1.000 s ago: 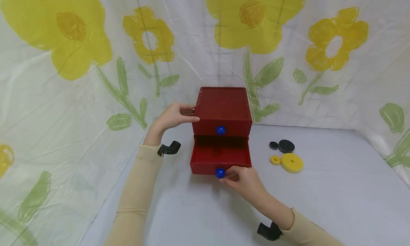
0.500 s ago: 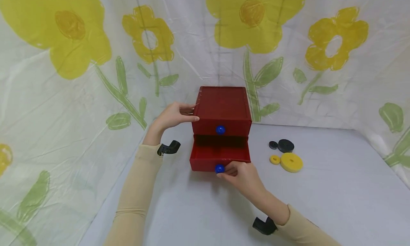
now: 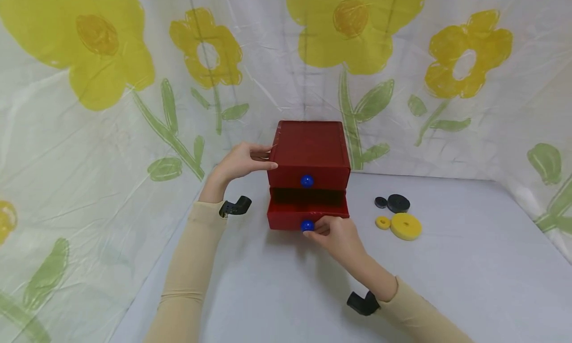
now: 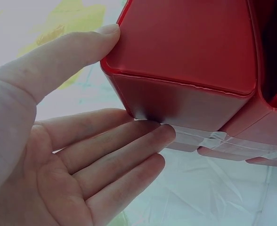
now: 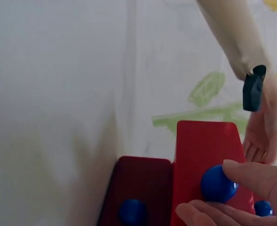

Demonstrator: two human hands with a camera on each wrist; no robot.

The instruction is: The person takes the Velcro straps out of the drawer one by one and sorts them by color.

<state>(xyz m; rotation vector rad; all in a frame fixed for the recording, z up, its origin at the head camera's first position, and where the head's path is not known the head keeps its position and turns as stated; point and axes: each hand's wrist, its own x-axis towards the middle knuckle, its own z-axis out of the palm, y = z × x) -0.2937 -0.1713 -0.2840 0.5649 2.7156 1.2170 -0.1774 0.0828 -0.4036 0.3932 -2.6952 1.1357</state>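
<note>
A small red drawer cabinet (image 3: pixel 313 142) stands on the table, its middle drawer (image 3: pixel 286 221) partly pulled out. My right hand (image 3: pixel 341 239) pinches the blue knob (image 5: pixel 218 183) of that drawer between thumb and fingers. Against the cabinet's left side rests my left hand (image 3: pixel 241 160); its fingers (image 4: pixel 124 155) are straight along the side wall, and the thumb touches the front edge. Above, the top drawer is closed, with its own blue knob (image 3: pixel 307 181). A lower closed drawer (image 5: pixel 141 179) with a blue knob shows in the right wrist view; the head view hides it.
Right of the cabinet lie a large black disc (image 3: pixel 398 203), a small black disc (image 3: pixel 381 202), a large yellow disc (image 3: pixel 405 227) and a small yellow ring (image 3: pixel 383 222). A flowered curtain (image 3: pixel 268 85) hangs close behind the cabinet. The white table (image 3: pixel 277 293) extends in front.
The middle drawer has slid back toward the cabinet, and less of its inside shows. My right hand has moved forward with the knob. My left hand has stayed in place.
</note>
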